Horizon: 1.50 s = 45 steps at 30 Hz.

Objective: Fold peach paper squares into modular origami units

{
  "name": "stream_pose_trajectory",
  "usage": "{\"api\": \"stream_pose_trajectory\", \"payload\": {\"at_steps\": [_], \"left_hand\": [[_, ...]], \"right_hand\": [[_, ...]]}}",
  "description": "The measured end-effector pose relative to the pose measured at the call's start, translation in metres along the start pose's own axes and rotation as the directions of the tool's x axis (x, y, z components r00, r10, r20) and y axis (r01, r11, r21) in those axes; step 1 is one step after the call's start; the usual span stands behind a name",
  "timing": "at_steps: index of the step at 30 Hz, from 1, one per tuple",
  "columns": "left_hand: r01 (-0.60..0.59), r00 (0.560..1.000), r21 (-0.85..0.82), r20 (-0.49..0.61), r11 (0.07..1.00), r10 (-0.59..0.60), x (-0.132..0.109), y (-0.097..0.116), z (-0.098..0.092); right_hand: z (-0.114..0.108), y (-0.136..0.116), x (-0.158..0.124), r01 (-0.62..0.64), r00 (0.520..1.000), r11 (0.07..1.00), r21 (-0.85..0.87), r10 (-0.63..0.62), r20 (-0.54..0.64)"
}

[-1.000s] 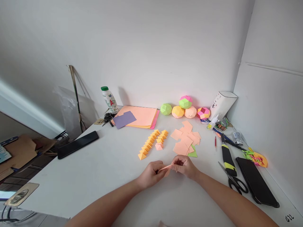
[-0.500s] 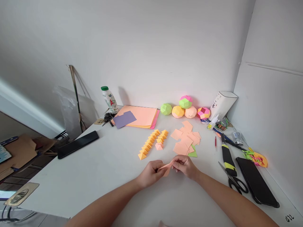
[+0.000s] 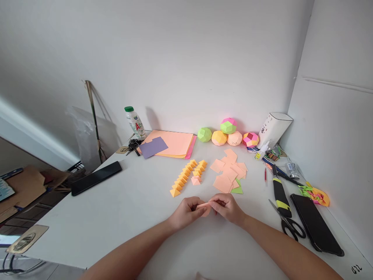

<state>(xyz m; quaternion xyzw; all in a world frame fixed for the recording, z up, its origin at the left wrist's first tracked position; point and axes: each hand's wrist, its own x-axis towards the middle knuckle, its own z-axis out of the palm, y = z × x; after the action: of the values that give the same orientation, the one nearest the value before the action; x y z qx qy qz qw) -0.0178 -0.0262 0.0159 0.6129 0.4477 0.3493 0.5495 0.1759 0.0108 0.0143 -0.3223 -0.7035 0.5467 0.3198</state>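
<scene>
Both my hands, left hand (image 3: 186, 212) and right hand (image 3: 226, 207), pinch the small peach paper square (image 3: 205, 209): featherlight, floppy, easily creased, best gripped at its edges.

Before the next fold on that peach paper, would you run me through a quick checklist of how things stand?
1. Peach paper piece pinched by left hand and right hand: ok.
2. Crease alignment: cannot tell, fingers hide it.
3. Bare white table near the hands: ok.
4. Loose peach squares close by: ok.
5. Scissors lie apart from the hands: ok.
</scene>
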Motion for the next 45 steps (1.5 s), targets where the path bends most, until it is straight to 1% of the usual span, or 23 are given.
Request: {"api": "stream_pose_trajectory", "payload": {"at_steps": [3, 5, 9, 15, 17, 23, 28, 35, 45], "left_hand": [[0.061, 0.996, -0.027, -0.063, 0.998, -0.063, 0.001, -0.0055, -0.0014], [0.084, 0.994, -0.067, -0.067, 0.994, -0.088, 0.0008, -0.0064, -0.0015], [0.091, 0.993, -0.132, -0.062, 0.987, -0.1, 0.0001, -0.0034, -0.0005], [0.088, 0.991, -0.22, -0.076, 0.972, -0.107, 0.0022, -0.0025, -0.0003], [0.081, 0.992, -0.218, -0.082, 0.972, -0.101, 0.0025, -0.0036, -0.0001], [0.064, 0.989, -0.191, -0.12, 0.979, -0.088, 0.0025, -0.0033, 0.0016], [0.054, 0.989, -0.188, -0.124, 0.981, -0.078, 0.0016, -0.0055, 0.0015], [0.03, 0.994, -0.27, -0.094, 0.962, -0.058, 0.0008, -0.01, -0.0003], [0.058, 0.991, -0.297, -0.096, 0.953, -0.091, -0.0004, -0.0039, -0.0007]], "right_hand": [[0.0005, -0.0008, 0.0002, -0.01, 0.999, 1.0, 0.008, 0.01, -0.033], [0.0011, -0.0012, 0.0004, -0.014, 1.0, 1.0, 0.012, 0.015, -0.018], [0.0018, -0.0004, 0.0, -0.017, 0.999, 1.0, -0.003, 0.017, 0.03], [0.0006, 0.0028, -0.0009, 0.019, 1.0, 1.0, 0.022, -0.019, 0.017], [0.0005, 0.0032, -0.0008, 0.014, 1.0, 1.0, 0.026, -0.014, 0.019], [0.0005, 0.0028, -0.0001, -0.054, 0.998, 0.997, 0.056, 0.051, 0.046], [-0.0004, 0.0027, 0.0004, -0.064, 0.996, 0.997, 0.046, 0.061, 0.061], [-0.0012, 0.0063, 0.0003, -0.079, 0.994, 0.996, 0.047, 0.075, 0.081], [-0.0002, 0.0019, 0.0006, -0.085, 0.994, 0.996, 0.041, 0.082, 0.074]]}}
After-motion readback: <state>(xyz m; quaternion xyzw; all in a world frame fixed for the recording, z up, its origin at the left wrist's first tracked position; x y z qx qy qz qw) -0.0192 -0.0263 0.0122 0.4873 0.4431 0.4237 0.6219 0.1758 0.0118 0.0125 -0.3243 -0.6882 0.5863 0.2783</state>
